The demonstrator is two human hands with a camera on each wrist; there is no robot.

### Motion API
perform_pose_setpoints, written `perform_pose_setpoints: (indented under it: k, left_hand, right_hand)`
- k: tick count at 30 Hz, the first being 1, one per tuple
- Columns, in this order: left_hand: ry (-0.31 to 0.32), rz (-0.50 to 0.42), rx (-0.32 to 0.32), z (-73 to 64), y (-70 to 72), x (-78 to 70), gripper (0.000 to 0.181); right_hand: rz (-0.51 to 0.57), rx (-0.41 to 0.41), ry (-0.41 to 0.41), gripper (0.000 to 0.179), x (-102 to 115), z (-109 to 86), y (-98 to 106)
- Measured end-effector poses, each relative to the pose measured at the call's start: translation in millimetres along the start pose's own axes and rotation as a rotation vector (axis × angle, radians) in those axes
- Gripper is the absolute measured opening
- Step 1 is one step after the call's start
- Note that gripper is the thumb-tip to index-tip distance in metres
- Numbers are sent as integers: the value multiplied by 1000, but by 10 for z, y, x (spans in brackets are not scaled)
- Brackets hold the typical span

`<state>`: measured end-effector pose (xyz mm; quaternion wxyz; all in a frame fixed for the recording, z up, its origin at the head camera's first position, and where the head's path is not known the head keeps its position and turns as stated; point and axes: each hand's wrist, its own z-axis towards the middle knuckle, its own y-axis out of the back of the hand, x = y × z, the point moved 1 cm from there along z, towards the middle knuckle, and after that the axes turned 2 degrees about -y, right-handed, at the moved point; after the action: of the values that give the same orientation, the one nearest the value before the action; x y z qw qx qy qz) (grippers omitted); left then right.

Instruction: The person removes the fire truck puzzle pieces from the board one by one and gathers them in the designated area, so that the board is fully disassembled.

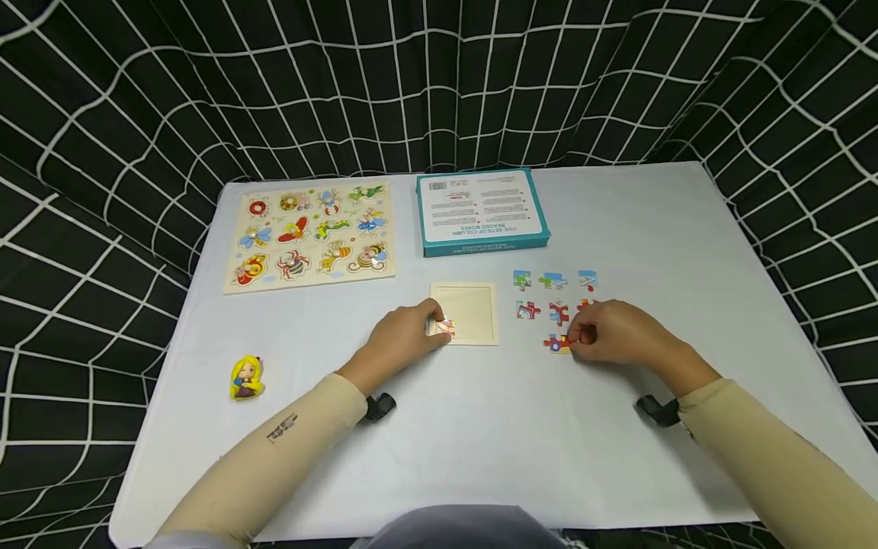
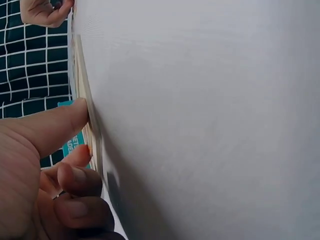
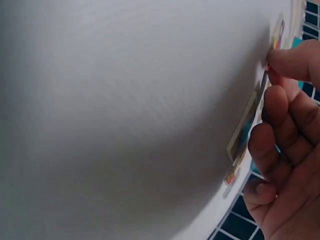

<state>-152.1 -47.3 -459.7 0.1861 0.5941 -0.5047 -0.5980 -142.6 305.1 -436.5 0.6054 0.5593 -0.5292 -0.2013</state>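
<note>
In the head view my left hand (image 1: 403, 333) holds the lower left corner of a square wooden puzzle tray (image 1: 473, 287), thumb and index finger at its edge. A pink-and-white puzzle piece (image 1: 446, 328) lies in that corner, partly behind the fingers. My right hand (image 1: 620, 333) pinches a red and yellow jigsaw piece with a blue wheel (image 1: 557, 345) between thumb and index finger, low over the table. Just beyond it are rows of loose jigsaw pieces (image 1: 552, 280), one partly covered by the hand. The right wrist view shows the pinch, with the remaining fingers loosely curled.
A wooden insect peg board (image 1: 312, 238) lies at the back left, and a teal box (image 1: 483, 213) beside it at the back middle. A small yellow-haired doll figure (image 1: 246, 378) is at the left on the white table (image 1: 480, 442). Black netted cloth (image 1: 439, 91) surrounds the table.
</note>
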Motion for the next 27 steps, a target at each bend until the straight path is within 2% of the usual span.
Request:
perform_pose_setpoints:
  k: [3, 7, 10, 14, 17, 21, 27]
  left_hand:
    - [-1, -22, 2, -11, -5, 25, 34]
    - [-9, -52, 17, -24, 1, 61, 37]
    - [-22, -75, 25, -33, 18, 84, 44]
    - [-16, -65, 28, -37, 48, 114, 65]
    - [13, -43, 38, -37, 69, 132, 76]
    - [20, -36, 66, -39, 74, 128, 74]
    - [15, -34, 70, -44, 69, 156, 71]
  right_hand:
    - [-12, 12, 15, 20, 15, 47, 40]
    - [-28, -17, 91, 23, 167, 179, 70]
    - [-42, -31, 156, 18, 409, 362, 21]
    - [-85, -21, 203, 6, 801, 683, -112]
    - [-130, -6, 218, 15, 1028, 909, -227]
    - [-171, -5, 227, 16, 1183, 1075, -329]
    - [-202, -40, 266, 8, 1281, 1169, -391]
